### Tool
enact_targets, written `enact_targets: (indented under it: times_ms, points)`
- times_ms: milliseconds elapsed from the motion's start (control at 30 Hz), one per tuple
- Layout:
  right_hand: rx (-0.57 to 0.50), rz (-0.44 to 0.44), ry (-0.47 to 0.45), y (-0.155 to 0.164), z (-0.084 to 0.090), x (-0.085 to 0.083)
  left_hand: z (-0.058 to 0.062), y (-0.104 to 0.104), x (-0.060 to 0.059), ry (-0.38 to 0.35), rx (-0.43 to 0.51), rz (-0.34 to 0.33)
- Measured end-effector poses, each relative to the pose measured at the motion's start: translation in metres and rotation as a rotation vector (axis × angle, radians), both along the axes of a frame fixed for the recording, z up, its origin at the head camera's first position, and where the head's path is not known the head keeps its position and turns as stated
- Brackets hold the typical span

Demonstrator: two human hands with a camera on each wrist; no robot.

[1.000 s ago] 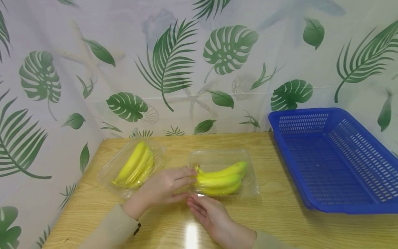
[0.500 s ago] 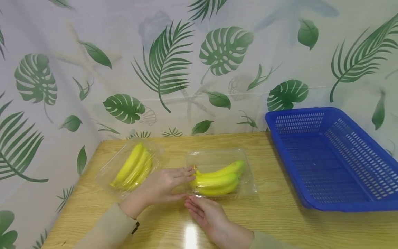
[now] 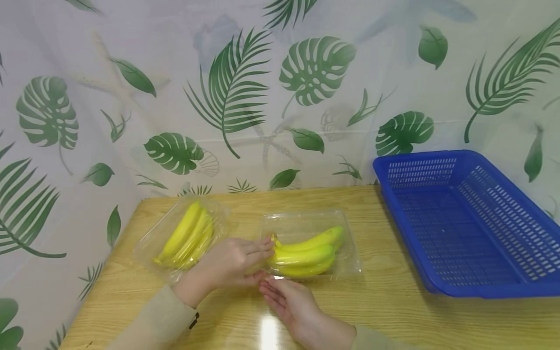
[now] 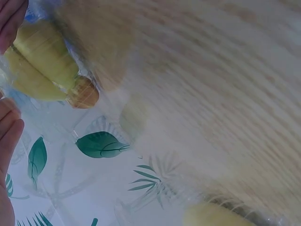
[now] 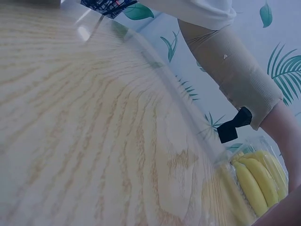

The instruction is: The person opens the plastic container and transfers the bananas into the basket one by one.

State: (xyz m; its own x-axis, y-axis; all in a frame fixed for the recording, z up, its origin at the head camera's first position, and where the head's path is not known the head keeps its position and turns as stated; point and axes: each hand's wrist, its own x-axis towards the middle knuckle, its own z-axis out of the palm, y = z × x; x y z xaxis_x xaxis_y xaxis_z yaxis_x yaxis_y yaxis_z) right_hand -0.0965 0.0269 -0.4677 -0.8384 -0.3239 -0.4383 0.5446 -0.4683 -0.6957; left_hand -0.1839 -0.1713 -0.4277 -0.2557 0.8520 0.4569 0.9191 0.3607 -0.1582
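Note:
Two clear plastic boxes of yellow bananas lie on the wooden table (image 3: 393, 311). In the head view the left box (image 3: 183, 238) sits near the back-left corner and the right box (image 3: 311, 245) sits mid-table. My left hand (image 3: 261, 260) grips the left end of the right box, fingers curled over the top by the banana stems (image 4: 81, 92) and thumb low at the front. My right hand (image 3: 276, 294) lies flat and open just in front of that box's front-left corner, fingertips at its edge. The left wrist view is blurred.
A large blue perforated basket (image 3: 468, 223) stands at the right, one end raised against the leaf-print curtain (image 3: 245, 87) that walls the table at back and left. In the right wrist view my left sleeve (image 5: 235, 70) crosses above the bananas (image 5: 256, 181).
My left fingers have curled more tightly over the right box's end. The right hand has crept slightly toward the box. Neither box has moved.

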Motion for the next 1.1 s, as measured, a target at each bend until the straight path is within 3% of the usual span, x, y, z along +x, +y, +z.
enact_targets:
  times_ms: [533,1100]
  points:
    - [-0.001,-0.017,-0.007,-0.0024,0.0005,-0.0009,-0.0028,-0.0056,-0.0026,-0.076,0.075,-0.028]
    - [-0.018,-0.023,-0.012,0.002,0.0035,-0.0015,0.0047,-0.0046,-0.0019,-0.065,0.055,-0.006]
